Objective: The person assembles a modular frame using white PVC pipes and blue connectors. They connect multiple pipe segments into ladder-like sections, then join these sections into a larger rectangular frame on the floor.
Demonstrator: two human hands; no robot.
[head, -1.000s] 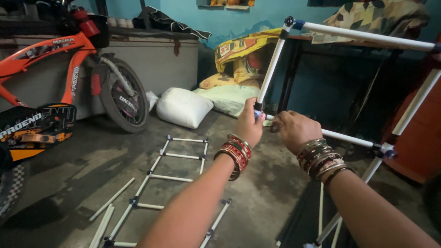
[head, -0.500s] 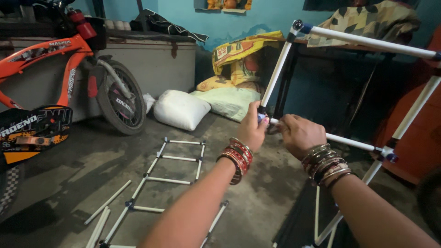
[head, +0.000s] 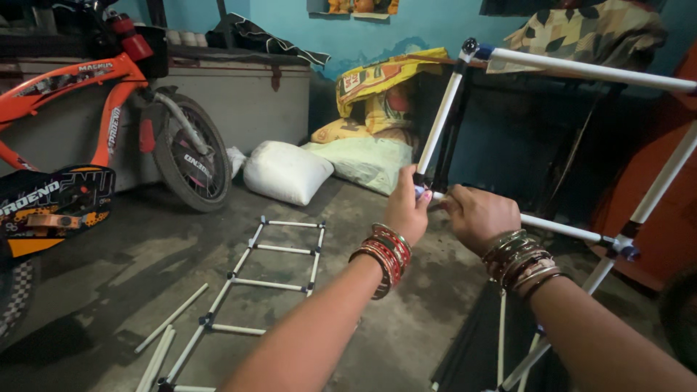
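A frame of white pipes (head: 581, 70) with black corner joints stands upright in front of me. My left hand (head: 406, 207) pinches the black joint (head: 420, 179) at the frame's near corner, where the upright pipe (head: 439, 120) meets the lower crossbar. My right hand (head: 475, 215) is closed around that horizontal crossbar (head: 563, 229) just right of the joint. Both wrists wear stacked bangles. The joint itself is mostly hidden by my fingers.
A ladder-shaped section of white pipes (head: 254, 279) lies on the concrete floor, with loose pipes (head: 170, 319) beside it. An orange bicycle (head: 109, 123) leans at the left. White and yellow sacks (head: 287, 170) lie against the blue wall. A red panel (head: 657, 203) stands at the right.
Both hands have stayed at the frame's near corner joint. The view has shifted slightly, so the frame and hands sit a little lower and more central.
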